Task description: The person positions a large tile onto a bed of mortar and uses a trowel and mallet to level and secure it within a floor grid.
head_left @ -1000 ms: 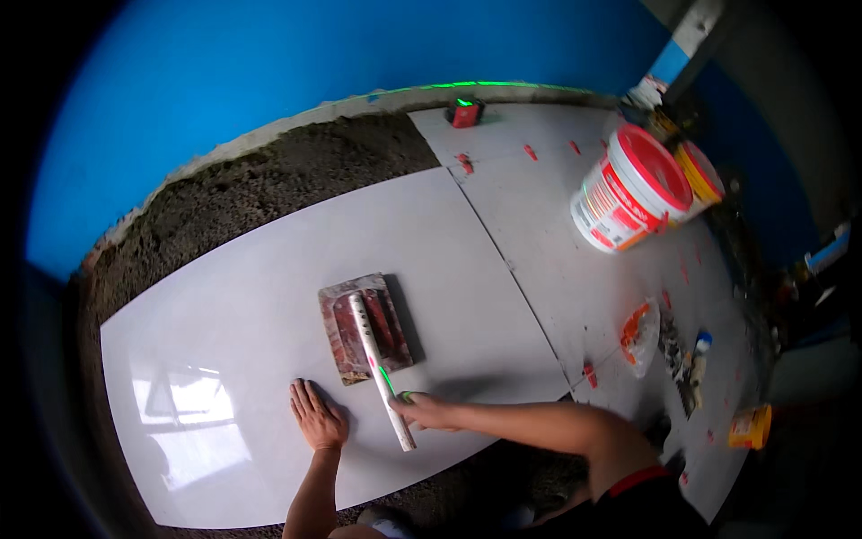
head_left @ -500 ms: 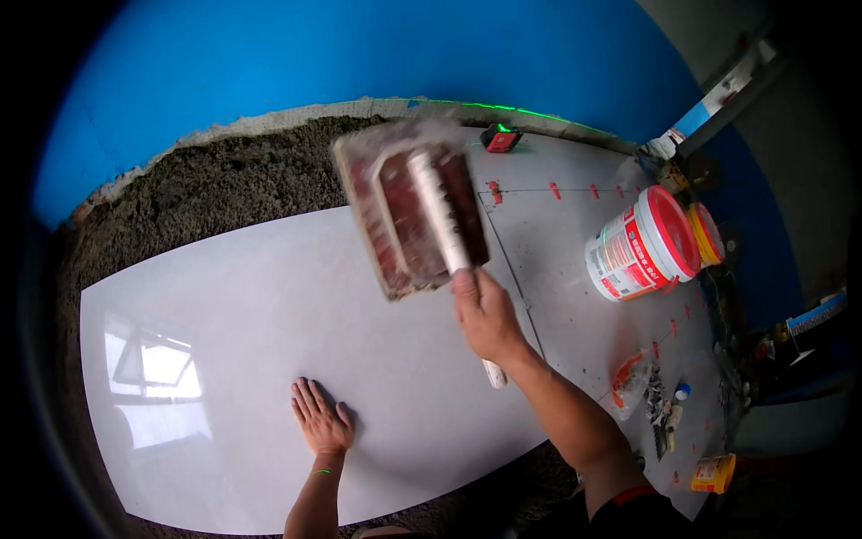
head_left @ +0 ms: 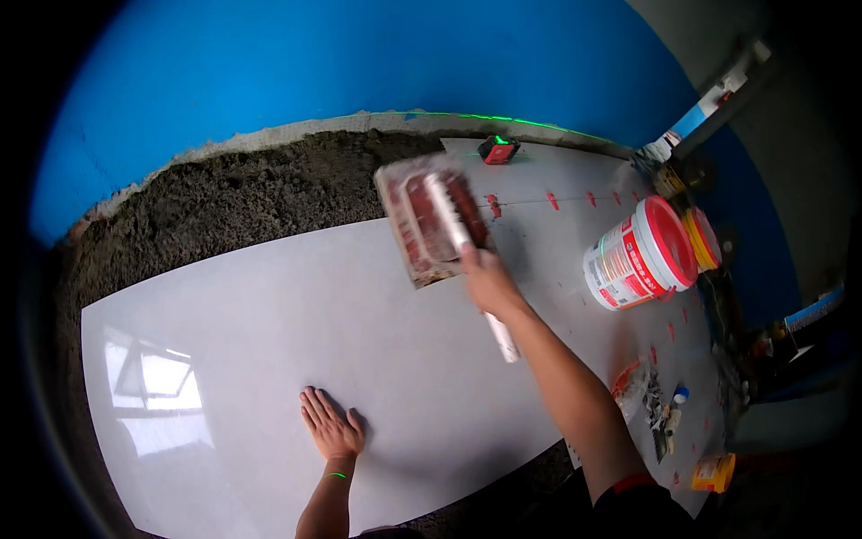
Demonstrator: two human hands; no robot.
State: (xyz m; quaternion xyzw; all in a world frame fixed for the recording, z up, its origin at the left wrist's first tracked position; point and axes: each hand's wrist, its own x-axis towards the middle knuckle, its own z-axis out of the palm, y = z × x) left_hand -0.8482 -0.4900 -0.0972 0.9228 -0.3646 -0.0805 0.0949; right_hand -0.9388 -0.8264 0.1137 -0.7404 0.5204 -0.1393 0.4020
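Observation:
My left hand [head_left: 332, 422] lies flat on a large glossy pale tile [head_left: 242, 350], fingers stretched out, with a window's reflection to its left. My right hand [head_left: 492, 286] is closed round the white tubular handle of a square reddish-brown slab tool [head_left: 415, 229] with worn, mortar-stained edges, which is blurred and held over the tile's far edge. Beyond that edge lies a strip of rough dark mortar [head_left: 233, 189], along the foot of a blue wall [head_left: 377, 54].
A red-and-black laser device [head_left: 499, 150] casts a green line along the wall. Laid tiles on the right bear red clips [head_left: 553, 199], a white bucket [head_left: 620, 269] with red lid, a yellow bucket [head_left: 705, 242], a small yellow tub [head_left: 712, 472], bags and tools [head_left: 655, 404].
The slab tool rose from low on the tile toward the far edge, then shifted slightly right and lower. My right arm reached forward with it. My left hand stays flat on the tile.

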